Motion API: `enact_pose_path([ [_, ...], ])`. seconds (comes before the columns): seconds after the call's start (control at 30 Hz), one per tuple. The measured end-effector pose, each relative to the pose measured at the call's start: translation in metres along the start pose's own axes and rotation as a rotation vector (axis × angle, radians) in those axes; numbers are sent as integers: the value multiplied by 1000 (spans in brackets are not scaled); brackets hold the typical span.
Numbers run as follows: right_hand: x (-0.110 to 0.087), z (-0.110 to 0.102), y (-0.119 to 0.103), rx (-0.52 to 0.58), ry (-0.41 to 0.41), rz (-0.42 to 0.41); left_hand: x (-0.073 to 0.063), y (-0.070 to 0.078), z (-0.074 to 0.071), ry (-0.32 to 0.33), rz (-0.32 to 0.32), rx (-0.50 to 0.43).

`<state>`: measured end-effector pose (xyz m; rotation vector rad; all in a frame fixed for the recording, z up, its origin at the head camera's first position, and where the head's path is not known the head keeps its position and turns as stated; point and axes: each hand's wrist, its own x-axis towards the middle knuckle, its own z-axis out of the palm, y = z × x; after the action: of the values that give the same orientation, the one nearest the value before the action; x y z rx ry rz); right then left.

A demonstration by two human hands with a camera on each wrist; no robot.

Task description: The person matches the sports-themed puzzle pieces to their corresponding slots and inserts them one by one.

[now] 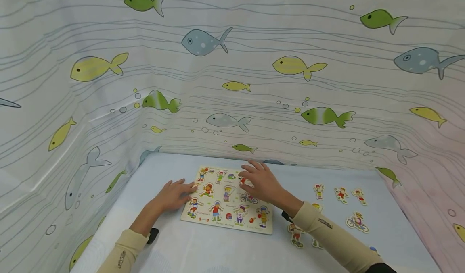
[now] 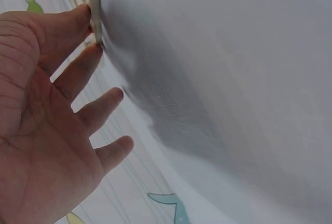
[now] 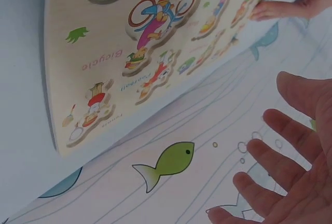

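Observation:
A wooden puzzle board printed with children playing sports lies on the table. Its recesses, one labelled Bicycle, show in the right wrist view. My left hand is at the board's left edge; in the left wrist view the thumb and a fingertip touch the edge while the other fingers are spread. My right hand hovers over the board's upper right part, its fingers apart and nothing in them. That hand hides some of the board's pictures in the head view.
Several loose child-shaped puzzle pieces lie right of the board, among them a cyclist piece and a piece with a red outfit. My right forearm covers part of others. A fish-print sheet surrounds the pale table.

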<state>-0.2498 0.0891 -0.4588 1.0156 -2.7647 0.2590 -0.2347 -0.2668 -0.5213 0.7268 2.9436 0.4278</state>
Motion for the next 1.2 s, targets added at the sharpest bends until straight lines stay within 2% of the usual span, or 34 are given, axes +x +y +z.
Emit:
enact_pose_path([
  [0.37,-19,-8,9,7,21,45,-1,2,-3,-9,-12,7],
  [0.9,-42,-21,34,37,163,33,-2,5,-6,-11,-16,-1],
  [1.2,-56,-19,47,33,143,106,-2,4,-4,-6,-18,-9],
])
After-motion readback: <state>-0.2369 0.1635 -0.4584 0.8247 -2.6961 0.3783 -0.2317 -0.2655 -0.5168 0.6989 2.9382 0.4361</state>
